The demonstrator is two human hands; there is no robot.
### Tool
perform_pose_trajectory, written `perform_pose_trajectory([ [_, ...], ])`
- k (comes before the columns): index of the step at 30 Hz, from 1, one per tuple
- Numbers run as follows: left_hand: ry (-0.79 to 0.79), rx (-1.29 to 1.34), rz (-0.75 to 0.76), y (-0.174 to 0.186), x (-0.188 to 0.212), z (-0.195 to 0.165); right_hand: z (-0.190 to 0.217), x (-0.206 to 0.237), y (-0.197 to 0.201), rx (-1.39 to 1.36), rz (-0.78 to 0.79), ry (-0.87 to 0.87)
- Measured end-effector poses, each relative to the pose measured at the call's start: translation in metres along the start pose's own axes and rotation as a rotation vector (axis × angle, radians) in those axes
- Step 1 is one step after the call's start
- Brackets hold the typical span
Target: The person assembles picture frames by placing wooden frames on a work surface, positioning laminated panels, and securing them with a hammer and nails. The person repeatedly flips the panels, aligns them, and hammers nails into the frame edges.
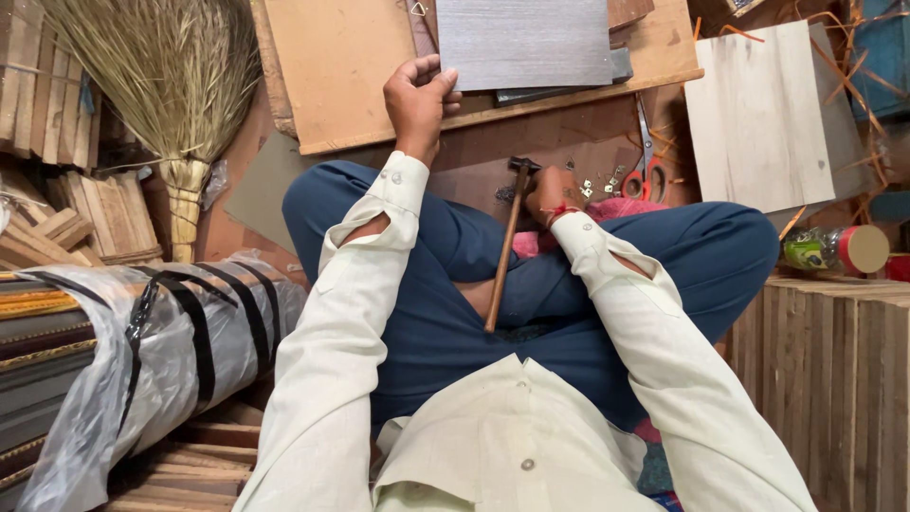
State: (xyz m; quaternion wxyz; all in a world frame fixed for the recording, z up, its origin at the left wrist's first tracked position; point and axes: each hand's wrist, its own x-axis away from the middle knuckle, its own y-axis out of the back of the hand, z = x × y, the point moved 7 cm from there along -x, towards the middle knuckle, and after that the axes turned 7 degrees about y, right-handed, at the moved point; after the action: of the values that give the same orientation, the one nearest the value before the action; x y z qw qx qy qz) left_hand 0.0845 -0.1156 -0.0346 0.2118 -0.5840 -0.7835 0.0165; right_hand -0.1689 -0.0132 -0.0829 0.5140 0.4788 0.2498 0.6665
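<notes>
Grey laminate sheet [523, 40] lies on a plywood board [351, 66] ahead of the crossed legs; the left hand [419, 98] curls its fingers over the board's near edge. The right hand [551, 194], fingers bunched downward, rests beside a wooden-handled hammer [504, 248] lying across the lap, near small metal clips [599, 182] and scissors [646, 161].
</notes>
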Motion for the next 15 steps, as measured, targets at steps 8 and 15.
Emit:
perform_pose_trajectory([
  [8, -0.422, -0.308, -0.229, 0.007, 0.046, -0.042, -0.025, -0.011, -0.011, -0.057, -0.081, 0.008],
  [15, -0.684, -0.75, 0.445, -0.061, 0.127, 0.002, -0.038, -0.015, -0.01, -0.044, -0.139, 0.057],
])
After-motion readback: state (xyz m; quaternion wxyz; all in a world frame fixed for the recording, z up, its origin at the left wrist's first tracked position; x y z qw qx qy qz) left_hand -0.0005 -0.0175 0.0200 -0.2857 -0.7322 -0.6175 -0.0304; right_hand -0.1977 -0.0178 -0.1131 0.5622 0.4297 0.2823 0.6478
